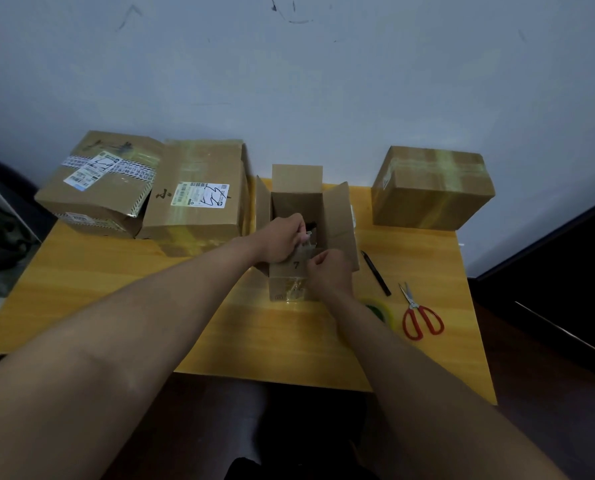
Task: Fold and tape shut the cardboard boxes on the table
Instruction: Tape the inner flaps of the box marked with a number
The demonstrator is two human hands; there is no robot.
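Small open brown cardboard box [298, 216], flaps raised, stands at the centre of the yellow wooden table [116, 289]. The left hand [280, 239] reaches over its near left rim, fingers curled round a small object inside that cannot be identified. The right hand [329, 271] pinches the near flap marked "7". Red-handled scissors [419, 313] and black pen [375, 273] lie just right.

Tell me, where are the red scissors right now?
The red-handled scissors lie on the yellow table at the person's right, between the black pen and the table's right edge, beside the tape roll.
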